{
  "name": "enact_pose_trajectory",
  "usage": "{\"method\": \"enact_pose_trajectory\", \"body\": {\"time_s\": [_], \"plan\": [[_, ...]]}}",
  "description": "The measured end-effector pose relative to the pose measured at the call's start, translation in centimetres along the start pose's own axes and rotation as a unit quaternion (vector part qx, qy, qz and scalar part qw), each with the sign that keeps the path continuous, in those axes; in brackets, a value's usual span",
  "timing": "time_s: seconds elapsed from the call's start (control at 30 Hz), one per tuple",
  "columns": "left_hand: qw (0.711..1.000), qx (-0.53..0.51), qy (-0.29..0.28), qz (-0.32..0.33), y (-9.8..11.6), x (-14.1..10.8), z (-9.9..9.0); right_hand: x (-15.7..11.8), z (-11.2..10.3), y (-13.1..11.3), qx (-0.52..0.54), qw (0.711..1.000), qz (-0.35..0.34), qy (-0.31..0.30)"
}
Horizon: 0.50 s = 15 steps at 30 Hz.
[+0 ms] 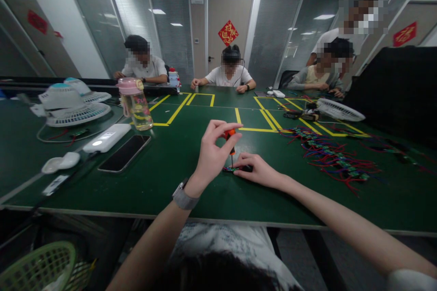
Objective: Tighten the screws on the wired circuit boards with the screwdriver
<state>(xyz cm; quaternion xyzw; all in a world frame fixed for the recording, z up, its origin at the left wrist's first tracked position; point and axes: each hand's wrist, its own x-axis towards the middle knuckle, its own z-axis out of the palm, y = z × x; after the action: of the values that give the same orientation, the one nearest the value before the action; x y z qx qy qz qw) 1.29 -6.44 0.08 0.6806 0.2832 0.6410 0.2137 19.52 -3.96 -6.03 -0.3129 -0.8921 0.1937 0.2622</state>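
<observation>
An orange and black screwdriver (232, 142) stands upright in my left hand (215, 148), its handle between the thumb and fingers. Its tip meets a small green circuit board (230, 169) that lies on the green table (205, 200). My right hand (256, 169) rests on the table to the right, with its fingers closed at the board's edge and a small black part (246, 168) beneath them. A row of small circuit boards with red and blue wires (331, 152) lies further right.
To the left are a phone (125, 153), a white power strip (107, 138), a pink-lidded bottle (136, 104) and white fan parts (71, 104). Another fan part (340, 109) lies at the right. Several people are across the table. A green basket (41, 266) is at lower left.
</observation>
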Motion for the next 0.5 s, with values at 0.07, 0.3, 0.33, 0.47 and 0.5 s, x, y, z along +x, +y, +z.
{"method": "enact_pose_trajectory", "body": {"time_s": [0.07, 0.3, 0.33, 0.47, 0.5], "plan": [[1.0, 0.008, 0.013, -0.001, 0.05, 0.04, -0.08, 0.0, 0.01, 0.01, 0.0, 1.0, 0.001, 0.001], [0.993, -0.104, -0.048, -0.042, 0.06, -0.01, 0.21, -0.03, 0.14, 0.2, -0.001, 1.0, -0.005, 0.006], [0.995, -0.082, -0.039, -0.029, 0.02, -0.01, 0.21, -0.04, 0.15, 0.23, 0.0, 1.0, -0.006, 0.007], [1.0, 0.013, 0.009, 0.001, 0.0, 0.11, 0.03, -0.05, 0.17, 0.25, 0.002, 1.0, -0.005, 0.007], [1.0, 0.013, 0.008, -0.005, 0.05, 0.14, -0.02, -0.05, 0.16, 0.24, 0.002, 1.0, -0.004, 0.007]]}}
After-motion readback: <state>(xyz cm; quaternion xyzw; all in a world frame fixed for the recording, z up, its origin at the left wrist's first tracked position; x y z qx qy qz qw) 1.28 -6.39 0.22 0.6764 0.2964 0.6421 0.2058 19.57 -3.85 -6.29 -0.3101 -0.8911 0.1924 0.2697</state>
